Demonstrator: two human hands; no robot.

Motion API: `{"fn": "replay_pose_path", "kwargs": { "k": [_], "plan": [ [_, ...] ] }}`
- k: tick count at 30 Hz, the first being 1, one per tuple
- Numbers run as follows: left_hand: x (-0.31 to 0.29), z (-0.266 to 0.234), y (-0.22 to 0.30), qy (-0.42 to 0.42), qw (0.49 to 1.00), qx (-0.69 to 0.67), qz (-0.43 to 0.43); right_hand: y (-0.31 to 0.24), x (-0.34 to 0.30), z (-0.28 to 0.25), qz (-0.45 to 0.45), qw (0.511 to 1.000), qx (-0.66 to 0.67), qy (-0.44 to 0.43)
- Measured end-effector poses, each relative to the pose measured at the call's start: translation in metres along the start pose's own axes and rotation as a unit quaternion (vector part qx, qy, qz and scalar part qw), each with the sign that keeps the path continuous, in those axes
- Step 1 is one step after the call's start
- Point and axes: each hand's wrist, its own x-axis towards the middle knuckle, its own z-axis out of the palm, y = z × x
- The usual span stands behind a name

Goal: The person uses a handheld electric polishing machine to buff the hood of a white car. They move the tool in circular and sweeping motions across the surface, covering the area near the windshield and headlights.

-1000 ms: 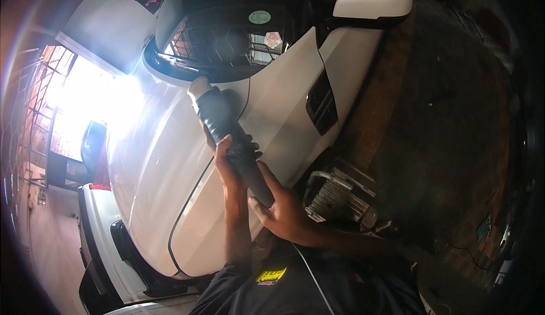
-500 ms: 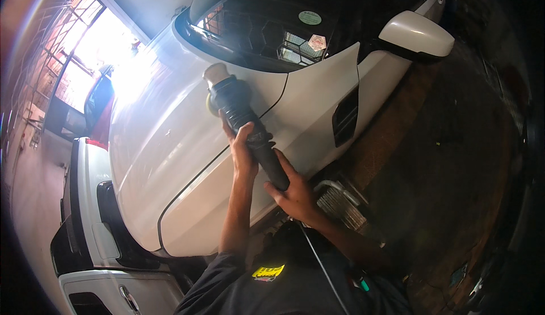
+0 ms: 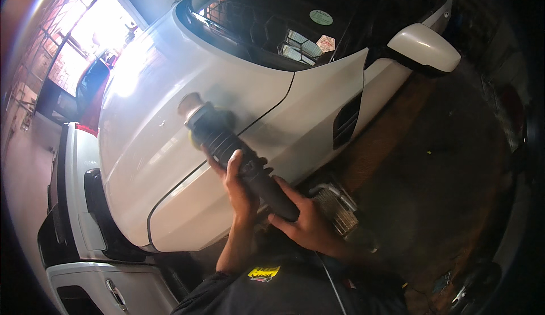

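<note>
A black polishing machine [image 3: 224, 144] with a pale front knob lies over the hood [image 3: 153, 127] of a white car. Its pad is mostly hidden beneath the head; a yellowish edge shows at the left. My left hand [image 3: 235, 181] is wrapped around the body behind the head, thumb on top. Farther back, my right hand [image 3: 306, 221] grips the rear handle. A power cord [image 3: 331, 275] runs from the handle down past my dark shirt. Near the machine's head, the dark seam between hood and fender passes underneath.
The windshield [image 3: 255, 36] and white side mirror [image 3: 426, 48] rise beyond the fender. At left another white vehicle [image 3: 113, 286] stands close, with a red one [image 3: 93, 96] behind. A metal finned part [image 3: 338, 210] sits low beside the car, right of my hands.
Both hands have drawn the polishing machine back toward me and slightly left along the hood. My grip stays the same, and the view has shifted a little.
</note>
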Motion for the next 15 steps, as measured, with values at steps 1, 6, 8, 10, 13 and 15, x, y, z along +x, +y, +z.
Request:
{"fn": "replay_pose_path", "kwargs": {
  "k": [1, 6, 8, 10, 13, 15],
  "plan": [
    [0.008, 0.004, -0.006, -0.02, 1.0, -0.012, -0.003, -0.005, -0.002, -0.002, 0.008, 1.0, 0.003, 0.018],
    [0.016, 0.046, -0.013, -0.117, 0.993, -0.009, -0.033, -0.016, -0.01, -0.009, -0.014, 0.992, 0.026, 0.121],
    [0.016, 0.054, -0.01, -0.142, 0.988, -0.011, -0.057, -0.027, -0.015, -0.012, -0.021, 0.993, -0.007, 0.115],
    [0.009, 0.054, -0.002, -0.157, 0.984, -0.047, -0.071, -0.042, -0.02, -0.015, -0.016, 0.995, -0.018, 0.101],
    [-0.006, 0.035, 0.007, -0.142, 0.988, -0.053, -0.043, -0.052, -0.028, -0.02, 0.01, 0.998, 0.037, 0.041],
    [-0.021, 0.019, 0.022, -0.106, 0.993, -0.039, -0.025, -0.056, -0.027, -0.018, 0.035, 0.996, 0.077, 0.001]
  ]
}}
